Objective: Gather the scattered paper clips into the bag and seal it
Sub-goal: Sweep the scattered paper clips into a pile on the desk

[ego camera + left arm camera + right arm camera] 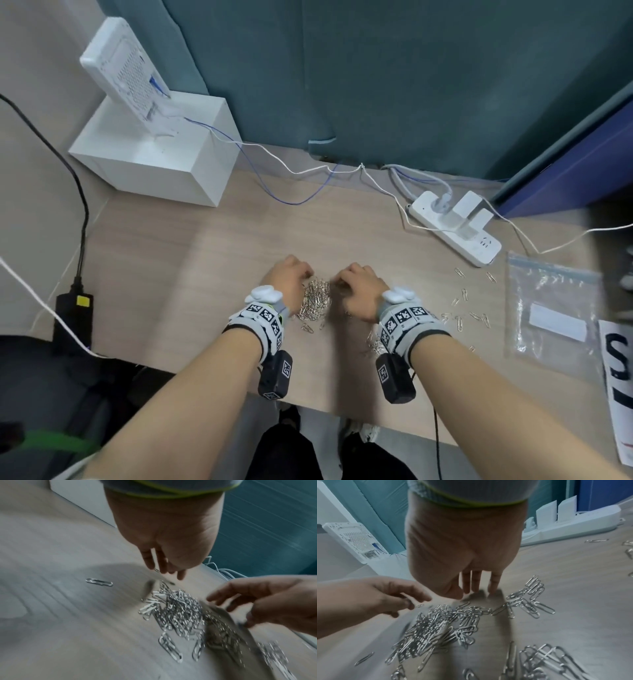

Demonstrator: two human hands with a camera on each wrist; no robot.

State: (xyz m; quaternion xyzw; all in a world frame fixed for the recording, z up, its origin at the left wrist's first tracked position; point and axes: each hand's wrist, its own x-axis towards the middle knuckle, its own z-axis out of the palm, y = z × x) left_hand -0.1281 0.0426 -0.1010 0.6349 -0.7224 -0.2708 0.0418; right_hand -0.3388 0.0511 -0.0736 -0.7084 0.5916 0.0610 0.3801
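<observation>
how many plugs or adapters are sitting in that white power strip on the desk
3, in a row on the power strip at the desk's far right: a rounded plug, a tall adapter, a shorter adapter.

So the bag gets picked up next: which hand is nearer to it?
Right. The right hand is by the clip pile, with the bag off to its right; the left hand is farther, beyond the pile.

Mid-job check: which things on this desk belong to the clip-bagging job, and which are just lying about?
Job:
- pile of paper clips between the left hand and right hand
- loose clips to the right
- zip bag, flat, no clips inside yet

Lying about:
- power strip
- white box
- white perforated device
- black adapter
- printed sheet
</observation>
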